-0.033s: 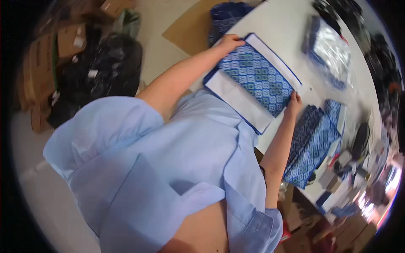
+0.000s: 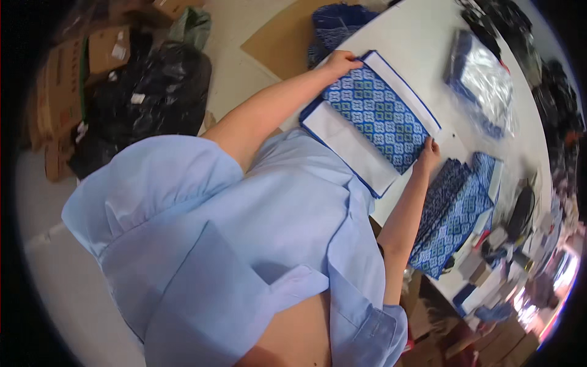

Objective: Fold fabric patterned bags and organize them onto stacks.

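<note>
A folded cloth (image 2: 376, 116) with a blue, white and green geometric pattern lies at the near edge of the white table. White bands with dark blue edges run along its two long sides. My left hand (image 2: 343, 63) pinches its far left corner, thumb on top. At the right end, my right hand (image 2: 430, 153) grips the edge with the fingers partly hidden by the fabric. Right of that hand sits a loosely folded pile of similar patterned cloth (image 2: 455, 223).
A clear plastic bag (image 2: 483, 85) with blue-edged contents lies farther right on the white table (image 2: 406, 30). Dark blue fabric (image 2: 336, 27) sits at the table's far left edge. Black plastic bags (image 2: 156, 98) and cardboard boxes (image 2: 64, 85) stand on the floor at left. Small clutter lines the right end.
The whole view has shifted slightly. Both hands keep the same hold on the folded cloth.
</note>
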### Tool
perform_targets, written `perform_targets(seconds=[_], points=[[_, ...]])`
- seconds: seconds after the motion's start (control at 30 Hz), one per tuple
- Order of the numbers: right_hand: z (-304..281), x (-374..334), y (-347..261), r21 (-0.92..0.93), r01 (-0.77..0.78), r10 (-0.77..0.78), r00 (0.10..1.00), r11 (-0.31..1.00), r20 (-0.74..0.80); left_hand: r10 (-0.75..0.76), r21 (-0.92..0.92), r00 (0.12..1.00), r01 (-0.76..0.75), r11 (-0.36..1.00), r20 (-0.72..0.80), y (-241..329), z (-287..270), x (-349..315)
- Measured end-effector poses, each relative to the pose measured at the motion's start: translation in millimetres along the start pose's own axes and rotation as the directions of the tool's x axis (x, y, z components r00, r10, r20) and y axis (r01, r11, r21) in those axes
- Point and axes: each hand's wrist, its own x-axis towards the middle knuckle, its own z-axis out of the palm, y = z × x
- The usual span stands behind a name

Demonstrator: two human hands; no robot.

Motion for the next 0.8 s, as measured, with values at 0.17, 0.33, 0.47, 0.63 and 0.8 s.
perform_targets(seconds=[0.17, 0.33, 0.47, 0.63, 0.8], points=[[26.0, -23.8, -23.9, -0.522, 0.204, -0.257, 0.966, 0.828, -0.03, 0.003, 0.019, 0.998, -0.002, 1.0, -0.061, -14.1, -7.7, -1.0], [30.6, -32.3, -30.6, -0.54, 0.216, -0.317, 0.943, 0.813, -0.1, -0.103, -0.009, 0.993, 0.103, 0.995, -0.052, -5.0, -6.3, -0.6], [29.8, -31.3, -30.1, -0.481, 0.212, -0.287, 0.954, 0.851, -0.088, -0.094, -0.052, 0.995, 0.092, 0.994, -0.037, -5.4, -6.4, 0.3], [24.7, -27.8, -26.8, -0.425, 0.221, -0.293, 0.95, 0.878, -0.111, -0.097, -0.093, 0.995, 0.098, 0.991, 0.009, 1.0, -5.6, -2.7], [5.4, -14.3, -21.6, -0.336, -0.06, 0.056, 0.998, 0.94, -0.021, 0.005, 0.269, 0.997, 0.017, 0.963, -0.081, 15.6, -4.4, -12.2]])
